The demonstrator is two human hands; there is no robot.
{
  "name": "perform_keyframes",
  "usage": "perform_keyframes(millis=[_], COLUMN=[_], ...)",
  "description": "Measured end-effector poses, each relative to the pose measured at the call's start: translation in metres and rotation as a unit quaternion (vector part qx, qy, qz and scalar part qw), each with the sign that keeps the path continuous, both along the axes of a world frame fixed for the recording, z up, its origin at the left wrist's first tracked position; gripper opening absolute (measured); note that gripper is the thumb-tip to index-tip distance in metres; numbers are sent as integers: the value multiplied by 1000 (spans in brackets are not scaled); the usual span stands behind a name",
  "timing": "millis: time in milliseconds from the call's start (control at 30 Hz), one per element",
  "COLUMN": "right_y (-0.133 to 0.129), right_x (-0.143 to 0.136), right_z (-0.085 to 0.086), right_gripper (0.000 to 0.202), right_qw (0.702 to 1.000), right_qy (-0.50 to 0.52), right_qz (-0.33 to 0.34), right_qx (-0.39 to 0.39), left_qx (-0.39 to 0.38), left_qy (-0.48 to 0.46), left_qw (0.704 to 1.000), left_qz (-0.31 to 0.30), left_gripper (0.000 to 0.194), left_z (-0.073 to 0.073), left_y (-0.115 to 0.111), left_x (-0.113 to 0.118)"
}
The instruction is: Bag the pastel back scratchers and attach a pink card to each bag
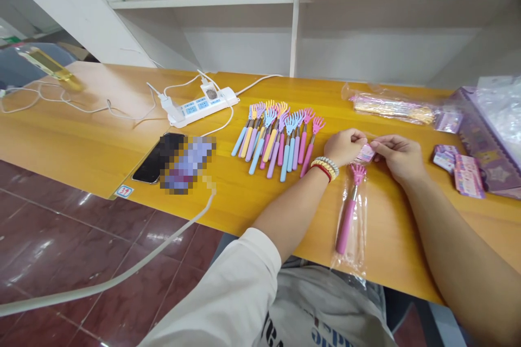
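Note:
A small pink-and-purple printed card [365, 153] lies between my two hands, at the top end of a clear plastic bag [360, 244]. My left hand [345, 146] has its fingers closed at the card's left edge. The thumb and fingers of my right hand [401, 156] pinch its right edge. Inside the bag, a pink back scratcher [348, 222] with a hand-shaped head points away from me. To the left, several loose back scratchers [273, 141] in blue, purple, yellow and pink lie in a bunch. Whether the card is inside the bag, I cannot tell.
Printed cards [468, 176] lie at right beside a purple box [488, 141] holding clear plastic. Bagged back scratchers [393, 109] lie behind. A power strip [203, 108], a black phone [158, 158] and a yellow bottle [52, 68] are left. A white cable [163, 252] crosses the front left.

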State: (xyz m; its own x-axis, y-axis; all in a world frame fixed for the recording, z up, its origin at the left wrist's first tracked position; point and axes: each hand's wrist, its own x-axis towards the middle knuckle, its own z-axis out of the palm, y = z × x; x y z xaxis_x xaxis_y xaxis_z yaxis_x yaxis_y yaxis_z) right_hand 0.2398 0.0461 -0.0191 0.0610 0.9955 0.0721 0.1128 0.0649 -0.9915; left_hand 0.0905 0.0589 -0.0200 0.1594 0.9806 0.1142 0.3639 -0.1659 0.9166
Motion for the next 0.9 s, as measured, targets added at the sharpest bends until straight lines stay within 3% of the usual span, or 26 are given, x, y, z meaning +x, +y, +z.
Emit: perform_keyframes(millis=[433, 900], right_y=[1, -2], right_x=[-1, -2], right_z=[-2, 3], right_gripper=[23, 12], right_qw=[998, 999], right_qy=[11, -29], right_qz=[-31, -25], right_qx=[58, -11], left_qx=[-26, -39], left_qy=[90, 76], left_qw=[995, 996], left_qz=[-17, -31], left_gripper=[26, 19], left_z=[16, 12], left_y=[-7, -4], left_x=[-3, -3])
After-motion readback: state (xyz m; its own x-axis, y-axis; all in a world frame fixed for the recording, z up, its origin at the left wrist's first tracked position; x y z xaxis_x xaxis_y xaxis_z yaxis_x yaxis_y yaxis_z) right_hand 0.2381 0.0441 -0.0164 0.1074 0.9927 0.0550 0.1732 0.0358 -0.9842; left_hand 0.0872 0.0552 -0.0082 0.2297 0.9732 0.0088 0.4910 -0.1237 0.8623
